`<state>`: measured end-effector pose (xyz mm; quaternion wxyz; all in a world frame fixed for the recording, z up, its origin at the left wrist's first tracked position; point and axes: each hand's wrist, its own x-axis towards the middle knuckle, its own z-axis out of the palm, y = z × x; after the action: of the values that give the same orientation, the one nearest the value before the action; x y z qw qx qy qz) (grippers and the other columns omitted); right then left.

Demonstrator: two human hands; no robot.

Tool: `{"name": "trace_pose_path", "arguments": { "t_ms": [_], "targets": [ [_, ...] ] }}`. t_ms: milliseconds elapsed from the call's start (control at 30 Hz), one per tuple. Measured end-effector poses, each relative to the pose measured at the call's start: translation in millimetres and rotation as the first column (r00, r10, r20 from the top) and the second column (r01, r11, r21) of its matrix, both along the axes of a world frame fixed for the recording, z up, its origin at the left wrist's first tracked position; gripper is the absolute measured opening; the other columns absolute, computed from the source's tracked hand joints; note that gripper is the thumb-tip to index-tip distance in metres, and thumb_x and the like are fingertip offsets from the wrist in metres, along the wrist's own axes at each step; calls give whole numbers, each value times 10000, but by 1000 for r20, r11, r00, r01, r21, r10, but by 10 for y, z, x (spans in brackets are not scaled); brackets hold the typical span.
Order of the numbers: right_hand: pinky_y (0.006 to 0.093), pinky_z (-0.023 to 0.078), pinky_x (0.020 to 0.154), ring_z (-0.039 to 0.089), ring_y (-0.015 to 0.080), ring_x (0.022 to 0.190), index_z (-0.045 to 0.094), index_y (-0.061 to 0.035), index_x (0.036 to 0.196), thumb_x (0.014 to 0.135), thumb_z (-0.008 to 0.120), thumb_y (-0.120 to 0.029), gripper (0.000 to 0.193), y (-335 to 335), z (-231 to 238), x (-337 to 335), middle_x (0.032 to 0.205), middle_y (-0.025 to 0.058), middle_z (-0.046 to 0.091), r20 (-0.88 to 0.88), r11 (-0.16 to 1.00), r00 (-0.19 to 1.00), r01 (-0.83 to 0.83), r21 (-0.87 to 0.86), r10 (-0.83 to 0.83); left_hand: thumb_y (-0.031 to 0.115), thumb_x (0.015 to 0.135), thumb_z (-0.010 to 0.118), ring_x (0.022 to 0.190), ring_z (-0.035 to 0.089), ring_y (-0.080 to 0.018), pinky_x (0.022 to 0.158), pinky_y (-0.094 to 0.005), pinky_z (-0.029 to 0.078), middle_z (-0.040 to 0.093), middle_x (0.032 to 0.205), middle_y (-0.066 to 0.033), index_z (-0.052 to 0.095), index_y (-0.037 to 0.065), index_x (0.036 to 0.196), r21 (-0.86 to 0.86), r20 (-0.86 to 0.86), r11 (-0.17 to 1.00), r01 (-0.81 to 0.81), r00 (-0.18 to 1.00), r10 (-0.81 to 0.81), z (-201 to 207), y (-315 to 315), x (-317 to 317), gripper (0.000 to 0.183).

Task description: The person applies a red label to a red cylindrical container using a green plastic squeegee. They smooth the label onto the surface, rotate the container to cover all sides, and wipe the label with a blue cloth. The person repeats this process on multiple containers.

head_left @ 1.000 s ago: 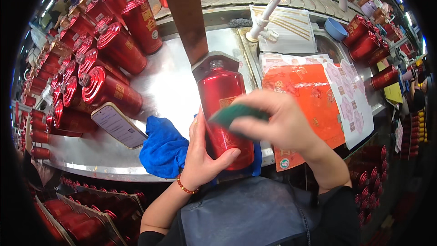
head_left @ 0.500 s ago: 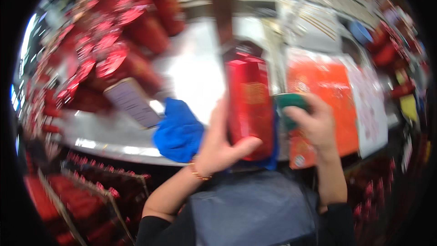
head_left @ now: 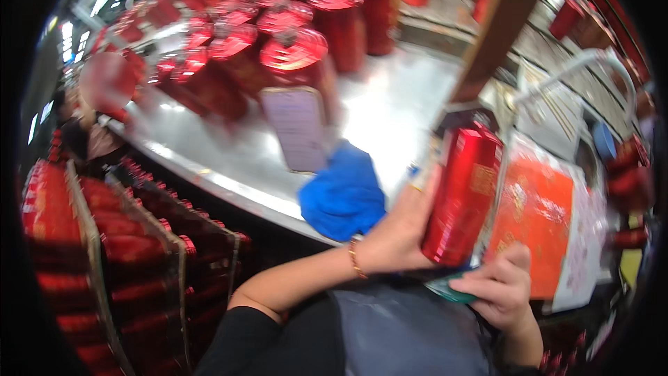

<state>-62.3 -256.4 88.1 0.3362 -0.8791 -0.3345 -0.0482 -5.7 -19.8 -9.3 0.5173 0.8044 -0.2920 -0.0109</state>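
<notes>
A glossy red container point(head_left: 463, 198) with a gold square patch and dark top stands tilted in front of me. My left hand point(head_left: 400, 230), with a bracelet on the wrist, grips its left side; part of the fingers is hidden behind it. Below its lower right corner my right hand point(head_left: 501, 285) is closed on a thin, flat green piece point(head_left: 449, 289), seen nearly edge-on. Left of my left hand lies a crumpled blue cloth point(head_left: 344, 191). A phone point(head_left: 296, 129) with a lit screen leans beside the cloth.
Several red canisters point(head_left: 296, 49) crowd the far left of the shiny metal table point(head_left: 379, 101). An orange printed sheet point(head_left: 532, 216) under plastic lies on the right, near a white curved pipe point(head_left: 584, 63). A brown post point(head_left: 497, 24) rises behind the container. Racks of red containers point(head_left: 132, 237) stand lower left.
My view has swung left, so the table things sit further right. The container now leans more. My right hand has moved from beside the container to below its lower corner, still holding the green piece.
</notes>
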Motion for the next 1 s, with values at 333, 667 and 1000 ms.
{"name": "trace_pose_path", "arguments": {
  "t_ms": [333,667,1000],
  "targets": [
    [331,365,750,526,194,836,815,-156,1095,628,823,-55,478,56,79,24,844,-47,620,59,997,996,71,-12,-70,286,679,971,1397,428,-493,1174,-500,360,256,1644,-336,26,-73,1641,13,52,999,-46,998,46,151,18,10,1396],
    [337,369,657,503,198,748,818,-106,1086,594,802,-18,500,208,180,69,809,-30,575,313,933,904,341,-115,-292,229,690,971,1547,276,-461,1248,-469,293,215,1673,-316,94,-37,1656,-78,21,991,-106,994,108,211,-29,-88,1332],
    [318,427,798,525,187,864,843,-168,1021,668,816,-70,368,97,-31,130,853,-45,667,95,972,967,235,22,-237,292,710,946,1270,516,-472,1101,-474,446,371,1558,-349,78,-78,1636,-80,59,995,-63,996,68,117,60,-5,1322]
  ]
}}
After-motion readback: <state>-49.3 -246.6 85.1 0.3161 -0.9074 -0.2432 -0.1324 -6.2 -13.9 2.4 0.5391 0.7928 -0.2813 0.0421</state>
